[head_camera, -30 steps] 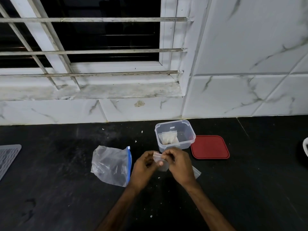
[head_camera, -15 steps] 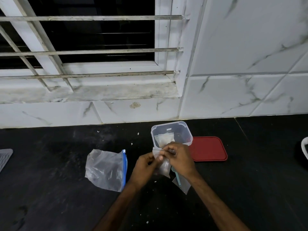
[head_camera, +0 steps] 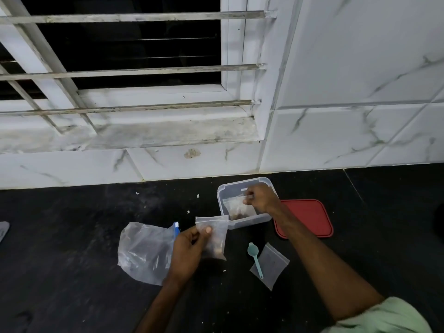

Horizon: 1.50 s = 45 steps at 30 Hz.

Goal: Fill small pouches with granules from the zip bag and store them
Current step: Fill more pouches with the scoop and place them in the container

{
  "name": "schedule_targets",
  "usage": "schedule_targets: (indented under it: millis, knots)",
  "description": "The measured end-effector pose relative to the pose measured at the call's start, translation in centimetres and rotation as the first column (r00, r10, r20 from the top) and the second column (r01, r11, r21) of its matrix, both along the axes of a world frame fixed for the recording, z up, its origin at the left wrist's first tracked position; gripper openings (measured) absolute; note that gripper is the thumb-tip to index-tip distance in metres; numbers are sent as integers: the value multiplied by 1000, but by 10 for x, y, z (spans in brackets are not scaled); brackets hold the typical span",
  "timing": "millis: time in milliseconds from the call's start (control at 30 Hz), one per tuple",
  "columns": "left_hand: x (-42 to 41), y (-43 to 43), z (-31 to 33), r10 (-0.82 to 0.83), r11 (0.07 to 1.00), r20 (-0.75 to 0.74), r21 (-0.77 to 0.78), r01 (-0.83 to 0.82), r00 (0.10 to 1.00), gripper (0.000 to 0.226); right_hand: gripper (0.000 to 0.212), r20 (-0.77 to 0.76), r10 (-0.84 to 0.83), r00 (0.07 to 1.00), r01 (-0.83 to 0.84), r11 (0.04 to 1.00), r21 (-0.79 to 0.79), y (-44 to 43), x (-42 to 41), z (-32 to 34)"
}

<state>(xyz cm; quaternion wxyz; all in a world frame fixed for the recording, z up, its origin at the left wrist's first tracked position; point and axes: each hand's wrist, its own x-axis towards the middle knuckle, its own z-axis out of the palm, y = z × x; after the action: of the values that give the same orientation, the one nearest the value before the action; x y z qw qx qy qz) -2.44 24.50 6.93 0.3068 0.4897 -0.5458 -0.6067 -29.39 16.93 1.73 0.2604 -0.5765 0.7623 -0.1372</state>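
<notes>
My right hand (head_camera: 260, 197) reaches over the clear plastic box (head_camera: 245, 223) and pinches the top edge of a small pouch with brown granules (head_camera: 239, 209) that hangs inside it. My left hand (head_camera: 189, 248) grips a second small clear pouch (head_camera: 216, 234) upright above the black counter, with some granules low inside it. The large zip bag with a blue seal (head_camera: 144, 251) lies crumpled just left of my left hand. A teal scoop (head_camera: 255, 257) rests partly on an empty flat pouch (head_camera: 270, 265) on the counter.
The red lid (head_camera: 310, 217) lies right of the box, partly under my right forearm. A white tiled wall and barred window ledge (head_camera: 168, 131) close the back. White crumbs dot the counter. A grey object (head_camera: 3, 230) shows at the left edge.
My hands have separated. The right hand moved up and back with one pouch into the box, while the left stayed low with another pouch. The scoop and empty pouch are uncovered.
</notes>
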Motion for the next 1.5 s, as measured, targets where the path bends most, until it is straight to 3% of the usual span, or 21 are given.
schedule_targets:
  millis: [200, 333, 500, 667, 833, 967, 1067, 1133, 1267, 1400, 1500]
  knots:
    - [3, -9, -5, 71, 997, 23, 10, -71, 997, 27, 3, 30, 94, 995, -93, 995, -46, -8, -25, 27]
    - [-9, -7, -8, 47, 998, -10, 40, -46, 999, 25, 15, -150, 147, 978, -155, 987, -40, -11, -50, 57]
    - [-24, -3, -11, -40, 998, -39, 42, 41, 998, 23, 15, -222, 298, 928, -245, 940, 236, -19, -46, 45]
    - [-23, -5, -14, -42, 998, -44, 52, 44, 998, 22, 22, -426, 397, 813, -271, 906, 326, -25, -13, 35]
    - [-16, -9, -16, -24, 999, -21, 49, 25, 999, 22, 26, -637, 341, 691, -242, 940, 241, -25, 1, 16]
    - [-12, -15, -17, 25, 1000, -26, 5, -24, 999, 26, 27, -649, 212, 731, -116, 975, 187, -20, 0, 4]
    - [-8, -20, -21, 83, 996, -37, 20, -83, 996, 24, 35, -693, 121, 710, -85, 993, 86, -14, 5, 2]
    - [-8, -22, -25, 111, 993, -40, 44, -110, 993, 23, 44, -653, 116, 748, -72, 993, 94, -11, 2, 0]
    - [-13, -31, -27, 122, 991, -55, 59, -119, 991, 20, 31, -342, 148, 928, -69, 970, 233, -10, -12, -7]
    - [-20, -40, -18, 104, 994, -74, 41, -102, 992, 22, 28, -160, 169, 973, -108, 937, 333, -6, -3, -7]
    - [-25, -43, -15, 129, 991, -30, 38, -128, 991, 21, 23, -89, 159, 983, -124, 940, 318, -3, 13, -13]
